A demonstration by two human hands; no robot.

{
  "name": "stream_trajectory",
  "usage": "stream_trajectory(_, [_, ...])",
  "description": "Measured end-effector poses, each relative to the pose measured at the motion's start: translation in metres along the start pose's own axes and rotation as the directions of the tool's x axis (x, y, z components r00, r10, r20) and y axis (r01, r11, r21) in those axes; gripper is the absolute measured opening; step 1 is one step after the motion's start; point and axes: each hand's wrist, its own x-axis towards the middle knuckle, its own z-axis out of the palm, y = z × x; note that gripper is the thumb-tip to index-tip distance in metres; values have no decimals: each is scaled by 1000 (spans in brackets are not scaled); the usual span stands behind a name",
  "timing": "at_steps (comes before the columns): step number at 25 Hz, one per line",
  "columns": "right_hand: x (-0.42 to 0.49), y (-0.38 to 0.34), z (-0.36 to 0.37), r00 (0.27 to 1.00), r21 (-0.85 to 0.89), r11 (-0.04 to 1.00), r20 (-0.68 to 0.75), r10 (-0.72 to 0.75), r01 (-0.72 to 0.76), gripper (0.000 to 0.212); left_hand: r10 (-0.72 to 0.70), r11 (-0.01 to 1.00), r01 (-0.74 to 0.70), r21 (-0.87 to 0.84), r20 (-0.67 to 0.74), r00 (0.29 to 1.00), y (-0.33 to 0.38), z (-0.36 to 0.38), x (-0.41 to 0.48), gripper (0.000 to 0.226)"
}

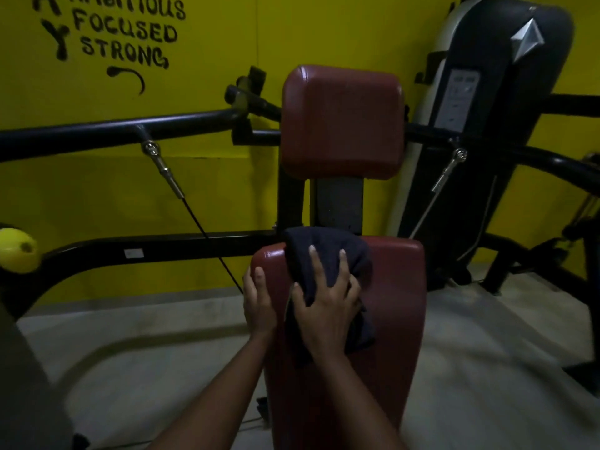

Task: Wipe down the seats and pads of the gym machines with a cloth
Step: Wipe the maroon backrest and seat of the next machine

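A dark red seat pad (394,306) of a gym machine fills the lower middle of the view. Above it stands a second dark red pad (341,121) on a black post. A dark navy cloth (324,251) lies bunched on the far end of the seat pad. My right hand (324,306) presses on the cloth with spread fingers, the thumb curled into its folds. My left hand (258,303) grips the seat pad's left edge, thumb on top.
Black machine arms (113,128) with cables run left and right of the pads. A yellow knob (18,250) sticks out at far left. A black and white weight-stack cover (487,125) stands behind on the right. Yellow wall behind, pale floor (487,352) around.
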Motion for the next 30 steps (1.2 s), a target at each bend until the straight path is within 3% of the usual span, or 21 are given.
stream_trajectory(2, [-2,-8,15,995,-141,986,30,-90,94,60,54,998,-54,-16,-23,998,-7,1,1,84])
stream_trajectory(5, [14,10,20,948,-268,911,37,-316,314,58,141,989,-142,-29,-54,989,-13,3,1,91])
stream_trajectory(6, [25,21,18,945,-288,903,33,-325,320,56,141,990,-142,-15,-65,988,-13,4,1,96])
stream_trajectory(9, [46,26,13,996,-221,975,-73,-53,36,53,151,988,-149,35,-90,984,-13,6,0,97])
stream_trajectory(10, [43,15,16,997,-213,977,-79,-28,11,53,161,986,-157,56,-92,983,-13,6,0,96])
stream_trajectory(13, [25,-9,27,957,-269,919,61,-284,289,51,175,982,-167,90,-88,981,-13,6,1,94])
stream_trajectory(15, [45,9,20,942,-272,903,73,-327,334,51,163,982,-152,111,-97,982,-13,6,1,95])
stream_trajectory(17, [70,37,5,987,-250,955,19,-159,158,50,154,981,-140,132,-95,984,-13,6,1,96])
stream_trajectory(19, [88,66,-11,997,-240,970,56,49,-35,48,156,977,-141,158,-87,984,-13,6,0,95])
stream_trajectory(21, [95,86,-25,977,-198,961,55,205,-191,49,165,972,-146,187,-90,982,-11,6,-1,95])
stream_trajectory(25, [63,67,-16,895,-80,893,-95,436,-444,51,150,969,-129,210,-89,985,-11,7,-1,98])
stream_trajectory(27, [36,26,-1,947,-39,949,-84,309,-313,52,138,970,-116,213,-90,986,-10,7,-3,99])
stream_trajectory(30, [23,12,8,998,-208,976,20,-55,58,58,120,974,-99,204,-91,989,-7,6,-2,99])
